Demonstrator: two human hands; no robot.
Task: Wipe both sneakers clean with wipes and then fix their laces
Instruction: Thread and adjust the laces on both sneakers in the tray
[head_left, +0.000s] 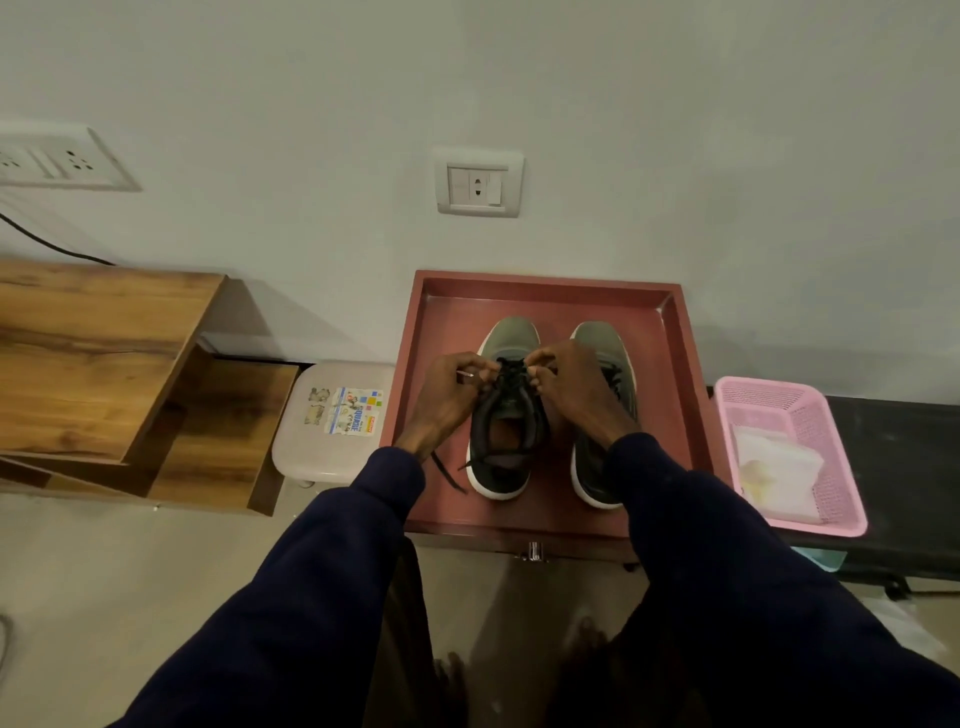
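Laces (511, 371) lie between left hand (452, 395) and right hand (566, 389), seemingly pinched.

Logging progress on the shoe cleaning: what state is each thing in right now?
left hand: pinching the laces.
right hand: pinching the laces.
left sneaker: upright on the tray, being laced.
right sneaker: upright beside it, partly hidden.
laces: one end trailing on the tray.
tray: flat, holding both sneakers.
basket: upright, holding wipes.
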